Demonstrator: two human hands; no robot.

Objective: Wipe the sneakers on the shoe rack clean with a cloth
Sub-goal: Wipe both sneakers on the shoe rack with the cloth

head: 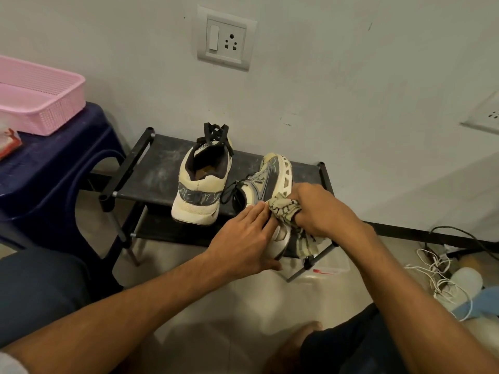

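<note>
A black, metal-framed shoe rack (151, 168) with a dusty dark fabric top shelf is set against a white wall. All positions below are referred to this shoe rack.

1. A cream and grey mesh upright sneaker (201, 184) with black laces is stood on the top shelf, at the middle of the rack, with its heel turned to the front edge.
2. A second cream and grey tipped sneaker (272, 174) is laid on its side at the right end of the top shelf. Its sole is turned to the rack's right side, and its heel projects past the front edge.
3. The heel of the tipped sneaker is clasped by the left hand (243, 238), with the fingers laid along the upper and the thumb placed beneath the heel.
4. A cream cloth (285, 210) with a black pattern is bunched in the curled fingers of the right hand (321, 209) and is pressed against the sole edge of the tipped sneaker. A loose end is hung over the rack's front right corner.
5. A dark blue plastic stool (54, 163) is placed just left of the rack; a pink woven-pattern plastic basket (40, 103) is carried on it.
6. A grey switch and socket plate (226, 40) is fixed to the wall above the rack.
7. White cables (442, 268) are piled on the floor to the right of the rack.
</note>
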